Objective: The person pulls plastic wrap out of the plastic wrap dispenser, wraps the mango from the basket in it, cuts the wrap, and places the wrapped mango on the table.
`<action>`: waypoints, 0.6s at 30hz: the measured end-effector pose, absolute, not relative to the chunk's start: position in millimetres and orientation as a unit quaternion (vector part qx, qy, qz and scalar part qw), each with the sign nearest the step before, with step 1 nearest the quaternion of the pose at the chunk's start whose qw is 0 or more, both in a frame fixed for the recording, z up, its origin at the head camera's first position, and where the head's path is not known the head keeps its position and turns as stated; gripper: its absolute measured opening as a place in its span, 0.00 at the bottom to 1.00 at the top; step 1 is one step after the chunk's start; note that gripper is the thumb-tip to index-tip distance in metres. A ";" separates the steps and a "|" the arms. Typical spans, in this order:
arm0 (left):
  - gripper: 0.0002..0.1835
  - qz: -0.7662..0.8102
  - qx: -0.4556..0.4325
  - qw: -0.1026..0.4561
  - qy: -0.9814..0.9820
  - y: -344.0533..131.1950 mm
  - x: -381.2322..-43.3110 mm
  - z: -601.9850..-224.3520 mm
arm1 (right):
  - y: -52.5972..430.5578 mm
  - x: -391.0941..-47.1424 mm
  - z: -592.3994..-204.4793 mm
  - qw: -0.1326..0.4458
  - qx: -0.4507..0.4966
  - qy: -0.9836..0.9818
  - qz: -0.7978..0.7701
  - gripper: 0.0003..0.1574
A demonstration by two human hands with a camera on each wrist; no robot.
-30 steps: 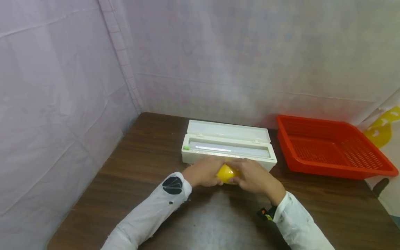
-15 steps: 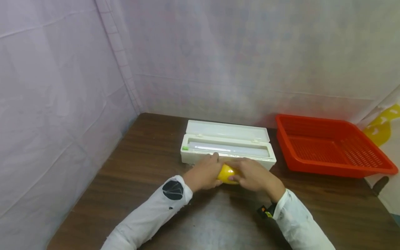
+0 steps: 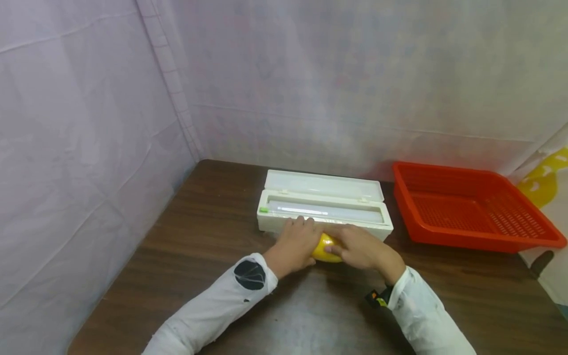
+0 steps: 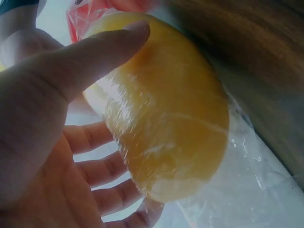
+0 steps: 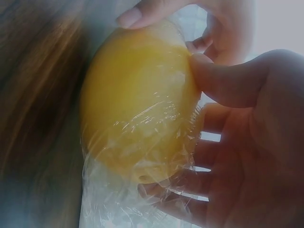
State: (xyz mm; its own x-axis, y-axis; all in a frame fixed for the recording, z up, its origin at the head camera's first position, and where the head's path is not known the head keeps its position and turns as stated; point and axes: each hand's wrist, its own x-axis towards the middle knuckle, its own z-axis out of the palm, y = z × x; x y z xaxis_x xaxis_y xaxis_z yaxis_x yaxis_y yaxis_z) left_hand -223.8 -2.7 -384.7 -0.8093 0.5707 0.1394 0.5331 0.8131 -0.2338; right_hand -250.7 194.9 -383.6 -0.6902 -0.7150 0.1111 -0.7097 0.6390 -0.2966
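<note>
A smooth yellow mango (image 3: 325, 249), wrapped in clear cling film (image 4: 251, 156), is held between both hands just in front of a white cling film dispenser (image 3: 266, 224). My left hand (image 3: 295, 244) grips its left side, thumb across the skin and fingers curled behind, as the left wrist view shows. From the right, my right hand (image 3: 361, 246) holds it with the thumb at its edge and the fingers round the back. Loose film hangs off the mango's end in the right wrist view. The dispenser's lid (image 3: 324, 185) stands open, with a roll (image 3: 328, 211) inside.
At the right, a red plastic basket (image 3: 470, 236) stands on the brown wooden table (image 3: 177, 246). White sheeting (image 3: 355, 88) closes off the back and left sides. A green cutter slide (image 3: 264, 210) sits at the dispenser's left end.
The left hand has turned, its fingertips now showing at the dispenser's front edge. The mango has shifted slightly to the right, while the right hand has barely moved.
</note>
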 end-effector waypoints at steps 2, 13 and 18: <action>0.41 0.100 -0.290 0.103 -0.946 -1.6 -223.2 -384.4 | 195.4 -251.3 -383.6 0.012 -0.392 0.905 -0.164 0.27; 0.40 0.099 -0.315 0.113 -0.937 -2.6 -230.5 -386.1 | 195.5 -251.6 -384.2 0.015 -0.391 0.903 -0.178 0.26; 0.40 0.091 -0.323 0.082 -0.939 -5.5 -234.0 -382.6 | 195.2 -252.5 -384.5 0.014 -0.384 0.905 -0.185 0.25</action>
